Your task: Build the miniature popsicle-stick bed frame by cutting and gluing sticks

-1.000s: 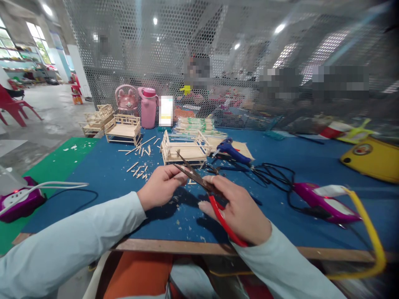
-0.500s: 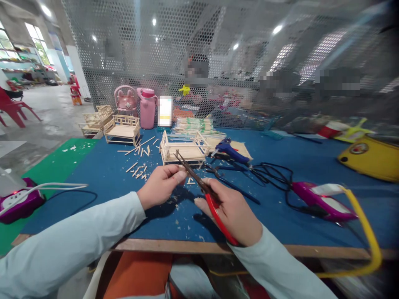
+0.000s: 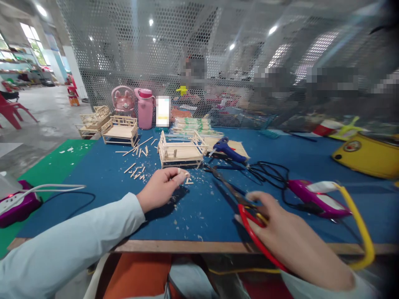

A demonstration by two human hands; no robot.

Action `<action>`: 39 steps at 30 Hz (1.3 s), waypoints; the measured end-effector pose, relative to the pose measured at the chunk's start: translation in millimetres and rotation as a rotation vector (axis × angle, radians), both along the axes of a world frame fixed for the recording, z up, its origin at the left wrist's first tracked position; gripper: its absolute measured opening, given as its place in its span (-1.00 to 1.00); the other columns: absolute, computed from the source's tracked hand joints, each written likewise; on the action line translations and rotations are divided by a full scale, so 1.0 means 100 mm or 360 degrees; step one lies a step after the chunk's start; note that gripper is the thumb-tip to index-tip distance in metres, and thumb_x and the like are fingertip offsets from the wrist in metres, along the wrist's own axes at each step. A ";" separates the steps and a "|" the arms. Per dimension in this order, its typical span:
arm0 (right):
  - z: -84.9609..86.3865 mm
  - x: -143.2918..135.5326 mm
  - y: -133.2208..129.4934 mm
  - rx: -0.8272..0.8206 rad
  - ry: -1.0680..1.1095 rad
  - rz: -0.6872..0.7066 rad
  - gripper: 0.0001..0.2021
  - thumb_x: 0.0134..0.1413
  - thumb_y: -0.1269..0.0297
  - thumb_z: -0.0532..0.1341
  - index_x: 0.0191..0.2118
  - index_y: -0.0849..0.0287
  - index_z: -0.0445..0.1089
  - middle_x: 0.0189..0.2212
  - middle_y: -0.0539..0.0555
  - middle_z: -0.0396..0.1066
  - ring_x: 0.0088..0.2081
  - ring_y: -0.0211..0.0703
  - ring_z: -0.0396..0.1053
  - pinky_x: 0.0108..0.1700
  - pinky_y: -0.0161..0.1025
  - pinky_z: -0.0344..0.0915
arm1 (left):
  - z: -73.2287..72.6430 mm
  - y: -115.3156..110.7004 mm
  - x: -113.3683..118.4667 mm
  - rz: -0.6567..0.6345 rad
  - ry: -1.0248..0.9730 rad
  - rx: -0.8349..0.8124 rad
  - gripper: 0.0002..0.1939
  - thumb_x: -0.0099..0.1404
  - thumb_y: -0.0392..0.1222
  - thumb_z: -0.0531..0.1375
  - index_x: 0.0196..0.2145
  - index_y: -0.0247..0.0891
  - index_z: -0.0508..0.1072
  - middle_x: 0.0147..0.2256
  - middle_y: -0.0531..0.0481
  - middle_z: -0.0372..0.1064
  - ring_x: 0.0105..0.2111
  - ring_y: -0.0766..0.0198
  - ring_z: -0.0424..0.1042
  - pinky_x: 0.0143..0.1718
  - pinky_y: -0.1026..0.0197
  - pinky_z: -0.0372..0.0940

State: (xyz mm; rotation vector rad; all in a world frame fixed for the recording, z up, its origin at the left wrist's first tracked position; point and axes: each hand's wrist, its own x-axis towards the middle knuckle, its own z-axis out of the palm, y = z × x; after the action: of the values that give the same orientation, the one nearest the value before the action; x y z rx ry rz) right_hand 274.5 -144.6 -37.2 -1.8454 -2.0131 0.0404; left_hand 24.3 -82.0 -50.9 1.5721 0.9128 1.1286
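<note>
My left hand (image 3: 162, 189) hovers over the blue table mat with thumb and forefinger pinched together. Something tiny and pale shows at its fingertips, too small to name. In my right hand (image 3: 280, 232), lower right and smeared by motion, is a pair of red-handled scissors (image 3: 229, 187), blades pointing up and left. Just beyond my left hand stands a miniature wooden bench (image 3: 183, 153) built of thin sticks. Short cut sticks (image 3: 135, 171) lie scattered to the left of that hand, and longer sticks (image 3: 140, 145) lie behind them.
A blue glue gun (image 3: 230, 150) rests behind the scissors, its black cable running right to a purple power strip (image 3: 321, 199). More small stick benches (image 3: 120, 131), a pink bottle (image 3: 145, 110) and bundled sticks (image 3: 193, 124) stand farther back. A yellow bag (image 3: 368, 155) sits right.
My right hand has pulled the scissors right and toward me, away from my left hand. The left hand stays in nearly the same place, still pinched.
</note>
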 end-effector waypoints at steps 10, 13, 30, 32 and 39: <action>0.04 0.74 0.30 0.0012 -0.0500 -0.0014 -0.82 0.01 0.32 0.07 -0.30 0.16 0.40 -0.41 0.31 0.49 -0.37 0.12 0.48 -0.36 -0.08 0.34 | -0.06 0.00 0.02 -0.0050 -0.0200 -0.0164 -0.61 0.15 -0.24 0.19 -0.05 -0.33 0.31 -0.54 0.15 0.24 -0.49 0.41 0.23 -0.34 0.29 0.16; 0.15 0.38 0.36 0.0353 -0.0599 0.0046 -0.72 0.04 0.28 0.05 -0.22 0.23 0.44 -0.31 0.33 0.48 -0.30 0.17 0.45 -0.30 0.01 0.32 | -0.04 0.01 0.03 -0.0026 -0.0362 -0.0197 -0.52 0.10 -0.23 0.24 -0.02 -0.34 0.26 -0.55 0.15 0.28 -0.47 0.40 0.28 -0.32 0.29 0.18; 0.58 -1.11 1.15 -0.0191 0.0399 0.1191 -0.81 0.02 0.22 0.16 -0.47 0.21 0.41 -0.55 -0.01 0.38 -0.49 -0.29 0.24 -0.42 -0.31 0.17 | 0.03 0.25 -0.12 0.0136 -0.0625 -0.0100 -0.43 0.09 -0.26 0.26 0.03 -0.33 0.15 -0.55 0.18 0.31 -0.53 0.45 0.25 -0.39 0.32 0.14; 0.59 -1.10 1.18 0.0014 0.0299 0.1192 -0.82 0.05 0.24 0.14 -0.43 0.20 0.43 -0.52 0.00 0.39 -0.46 -0.27 0.24 -0.37 -0.29 0.17 | 0.04 0.25 -0.13 0.0192 -0.0514 -0.0034 -0.52 0.12 -0.23 0.22 -0.03 -0.31 0.16 -0.55 0.18 0.27 -0.56 0.45 0.22 -0.45 0.33 0.12; 0.37 -1.12 1.36 0.0808 -0.0331 0.1096 -0.70 0.16 0.20 0.06 -0.43 0.20 0.47 -0.46 0.12 0.40 -0.35 -0.12 0.25 -0.25 -0.18 0.10 | 0.05 0.46 -0.35 0.0768 -0.0066 0.0554 -0.38 0.00 -0.53 0.07 0.05 -0.30 0.09 -0.17 -0.07 0.29 -0.36 0.37 0.21 -0.39 0.31 0.16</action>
State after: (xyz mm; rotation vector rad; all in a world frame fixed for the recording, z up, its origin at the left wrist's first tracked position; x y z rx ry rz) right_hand 162.3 -8.7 -0.4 -0.8339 -2.4189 -0.4393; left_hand -10.3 -35.7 -45.6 1.6370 1.1501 1.7288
